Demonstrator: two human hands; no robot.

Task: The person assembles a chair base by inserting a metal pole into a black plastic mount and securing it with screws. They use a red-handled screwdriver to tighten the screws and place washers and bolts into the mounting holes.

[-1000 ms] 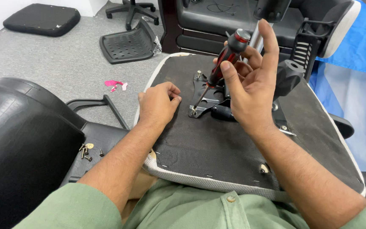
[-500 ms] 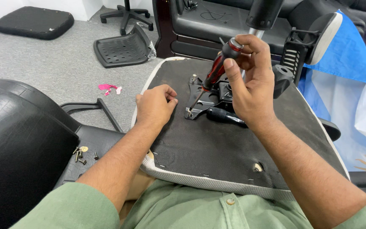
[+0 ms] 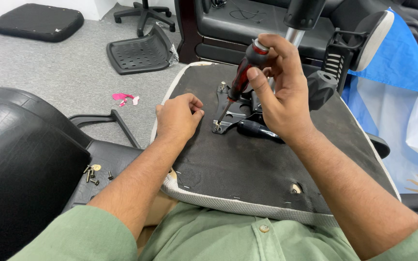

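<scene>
An upturned seat (image 3: 247,179) lies across the person's lap, its metal bracket (image 3: 233,113) near the far middle. The right hand (image 3: 279,92) grips a screwdriver (image 3: 240,79) whose shaft slants down and left, tip on a screw (image 3: 217,126) at the bracket's near corner. The left hand (image 3: 177,116) (loosely curled, holding nothing) rests just left of that screw.

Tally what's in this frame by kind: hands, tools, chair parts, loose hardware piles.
Hands: 2, left hand resting on the upturned seat, right hand gripping the screwdriver
Tools: 1, the screwdriver
Chair parts: 5, the upturned seat, black seat cushion, perforated plate, wheeled base, black backrest
Loose hardware piles: 1, screws
Total: 9
</scene>
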